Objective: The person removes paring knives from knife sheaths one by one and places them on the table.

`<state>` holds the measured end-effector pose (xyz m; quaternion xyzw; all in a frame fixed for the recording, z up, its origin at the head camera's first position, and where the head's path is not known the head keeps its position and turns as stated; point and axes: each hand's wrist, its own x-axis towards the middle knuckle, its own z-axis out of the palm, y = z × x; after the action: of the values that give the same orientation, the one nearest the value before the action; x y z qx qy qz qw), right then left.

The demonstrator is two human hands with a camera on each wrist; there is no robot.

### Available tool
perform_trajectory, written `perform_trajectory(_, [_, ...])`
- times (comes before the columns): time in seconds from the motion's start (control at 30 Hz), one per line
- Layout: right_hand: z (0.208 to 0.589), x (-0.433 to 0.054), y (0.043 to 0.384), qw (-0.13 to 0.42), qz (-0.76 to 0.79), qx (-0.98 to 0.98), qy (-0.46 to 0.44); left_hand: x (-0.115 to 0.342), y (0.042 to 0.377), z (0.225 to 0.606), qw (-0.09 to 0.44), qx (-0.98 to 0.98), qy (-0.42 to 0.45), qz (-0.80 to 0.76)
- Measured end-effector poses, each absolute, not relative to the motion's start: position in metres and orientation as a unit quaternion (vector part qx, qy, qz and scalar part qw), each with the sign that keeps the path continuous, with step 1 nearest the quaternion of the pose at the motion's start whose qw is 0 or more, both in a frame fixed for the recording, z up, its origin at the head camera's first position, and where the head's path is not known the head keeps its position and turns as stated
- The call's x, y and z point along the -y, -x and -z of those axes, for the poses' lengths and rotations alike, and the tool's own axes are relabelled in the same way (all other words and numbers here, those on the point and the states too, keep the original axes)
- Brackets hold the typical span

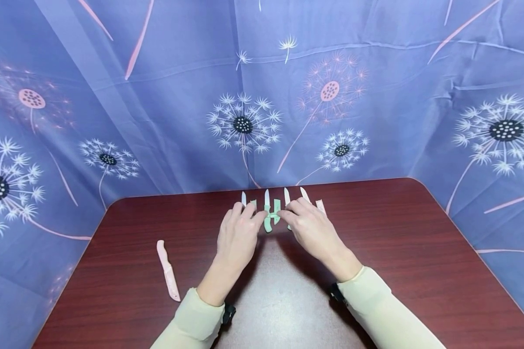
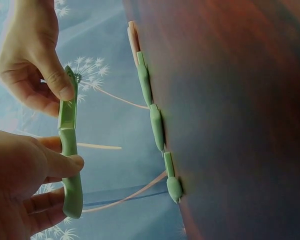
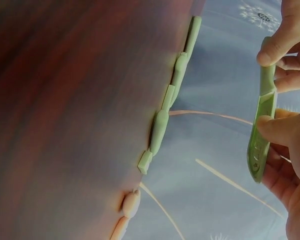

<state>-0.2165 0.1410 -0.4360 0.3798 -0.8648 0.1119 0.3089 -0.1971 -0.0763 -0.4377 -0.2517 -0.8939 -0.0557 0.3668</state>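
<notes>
My left hand (image 1: 239, 230) pinches the green handle of a small knife (image 2: 72, 187). The green sheath (image 3: 261, 132) on that knife is between the thumb and fingers of my right hand (image 1: 312, 228). Handle and sheath meet end to end, and no blade shows between them. Both hands are above the far part of the table, in front of a row of knives and sheaths. In that row lie a green knife (image 1: 268, 224) with a white blade, a green sheath (image 1: 277, 206) and a pink sheath (image 1: 320, 207). My hands partly hide several others.
A pink knife (image 1: 169, 276) in its sheath lies apart on the left of the dark red wooden table (image 1: 126, 232). Behind the table's far edge hangs a blue curtain (image 1: 179, 121) with dandelion prints. More white blades (image 1: 286, 195) point toward it.
</notes>
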Motion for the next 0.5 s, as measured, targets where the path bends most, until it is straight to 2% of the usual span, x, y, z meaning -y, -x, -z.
perform_trajectory(0.3, [0.4350,-0.1430,0.2183,0.305,-0.123,0.866,-0.376,0.0782,0.1986,0.4374,0.375,0.891,0.251,0.048])
perform_trajectory(0.5, [0.4352,-0.1440,0.2192,0.308,-0.125,0.863,-0.381,0.0801,0.1992,0.4382,0.362,0.897,0.247,0.054])
